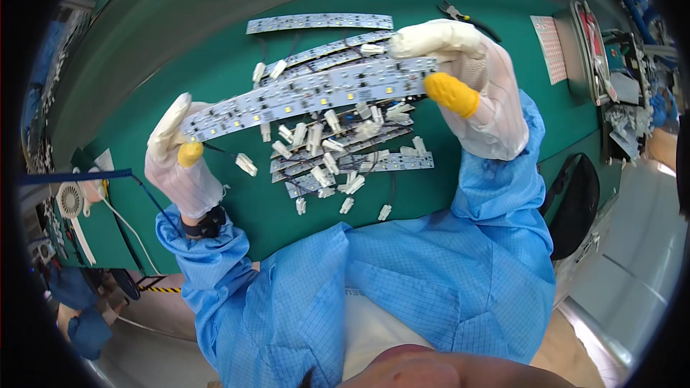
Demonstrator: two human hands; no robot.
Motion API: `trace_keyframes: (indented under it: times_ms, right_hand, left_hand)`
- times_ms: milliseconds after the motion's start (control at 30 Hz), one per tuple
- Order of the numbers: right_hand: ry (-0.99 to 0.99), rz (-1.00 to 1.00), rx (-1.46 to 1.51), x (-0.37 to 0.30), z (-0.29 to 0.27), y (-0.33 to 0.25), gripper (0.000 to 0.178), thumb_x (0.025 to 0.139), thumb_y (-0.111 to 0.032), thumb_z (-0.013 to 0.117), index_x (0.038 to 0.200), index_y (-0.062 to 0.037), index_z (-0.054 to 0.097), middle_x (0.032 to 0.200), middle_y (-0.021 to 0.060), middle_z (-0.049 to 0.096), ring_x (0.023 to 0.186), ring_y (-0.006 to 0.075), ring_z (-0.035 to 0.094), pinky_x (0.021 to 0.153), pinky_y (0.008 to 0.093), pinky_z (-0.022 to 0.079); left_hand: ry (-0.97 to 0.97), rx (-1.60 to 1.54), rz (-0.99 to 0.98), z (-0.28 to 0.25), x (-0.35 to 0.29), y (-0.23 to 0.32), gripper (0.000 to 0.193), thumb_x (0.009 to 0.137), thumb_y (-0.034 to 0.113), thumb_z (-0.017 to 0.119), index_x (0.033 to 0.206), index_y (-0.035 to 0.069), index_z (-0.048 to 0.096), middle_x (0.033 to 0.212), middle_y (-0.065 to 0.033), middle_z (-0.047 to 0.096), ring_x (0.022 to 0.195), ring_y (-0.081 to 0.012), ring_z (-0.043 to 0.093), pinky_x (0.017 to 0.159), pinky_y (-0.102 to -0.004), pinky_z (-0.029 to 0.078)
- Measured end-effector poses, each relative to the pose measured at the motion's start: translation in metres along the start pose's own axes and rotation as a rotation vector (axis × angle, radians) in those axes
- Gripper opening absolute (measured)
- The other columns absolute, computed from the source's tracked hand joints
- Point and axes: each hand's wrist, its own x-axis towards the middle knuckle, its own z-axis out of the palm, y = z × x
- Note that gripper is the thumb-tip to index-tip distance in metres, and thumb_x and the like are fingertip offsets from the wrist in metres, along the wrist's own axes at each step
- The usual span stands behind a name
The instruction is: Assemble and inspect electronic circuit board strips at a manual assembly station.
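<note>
Between my two gloved hands a long LED circuit board strip (305,99) is held up by its ends, its right end higher than its left. My left hand (176,136) pinches the left end, with a yellow fingertip cover on the thumb. The right end sits in my right hand (467,71), its yellow-covered thumb on the near side. A short wire with a white connector (246,165) hangs near the strip's left end. Below and behind it lies a pile of similar strips (402,161) with several white plugs. One more strip (320,23) lies at the back.
Cutters (454,12) lie at the back right of the green mat (237,222). A sheet with red print (549,48) is beside a bin (586,50) on the right. A small white fan (70,199) and cable are at the left. A black pouch (575,204) sits right.
</note>
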Motion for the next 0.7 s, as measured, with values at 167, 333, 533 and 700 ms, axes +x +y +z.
trace_keyframes:
  times_ms: [167, 333, 533, 700]
  right_hand:
    - [-0.138, 0.0, -0.072, 0.003, -0.004, -0.005, 0.062, 0.083, -0.04, 0.063, 0.115, 0.0109, 0.052, 0.114, 0.022, 0.058, 0.106, 0.0259, 0.059, 0.092, 0.0345, 0.046]
    - [-0.106, -0.174, -0.14, 0.002, -0.007, 0.004, 0.054, 0.088, -0.037, 0.06, 0.117, 0.0081, 0.052, 0.109, 0.0176, 0.062, 0.106, 0.0223, 0.059, 0.094, 0.0319, 0.045]
    - [-0.097, -0.133, 0.008, 0.004, -0.01, 0.008, 0.063, 0.08, -0.042, 0.067, 0.115, 0.0093, 0.053, 0.112, 0.0204, 0.059, 0.104, 0.0252, 0.059, 0.093, 0.0339, 0.046]
    - [-0.08, -0.111, 0.035, 0.005, -0.013, 0.011, 0.059, 0.079, -0.037, 0.066, 0.115, 0.0084, 0.053, 0.112, 0.0184, 0.059, 0.103, 0.0229, 0.059, 0.093, 0.0339, 0.045]
  left_hand:
    - [-0.092, 0.353, -0.036, 0.006, 0.009, 0.012, 0.056, 0.092, 0.045, 0.052, 0.12, -0.003, 0.058, 0.101, -0.0128, 0.066, 0.091, -0.0189, 0.063, 0.084, -0.0306, 0.048]
    - [-0.192, 0.375, -0.134, 0.004, 0.012, 0.014, 0.052, 0.094, 0.042, 0.051, 0.119, -0.003, 0.058, 0.102, -0.0144, 0.066, 0.092, -0.0197, 0.063, 0.084, -0.0298, 0.048]
    - [-0.06, 0.291, -0.012, 0.0, 0.002, 0.001, 0.05, 0.09, 0.035, 0.06, 0.119, -0.005, 0.056, 0.104, -0.0161, 0.065, 0.093, -0.0198, 0.062, 0.085, -0.0317, 0.047]
    - [0.015, -0.005, -0.032, 0.001, -0.002, 0.004, 0.044, 0.085, 0.022, 0.067, 0.117, -0.006, 0.056, 0.106, -0.0192, 0.063, 0.095, -0.0241, 0.063, 0.089, -0.0357, 0.047]
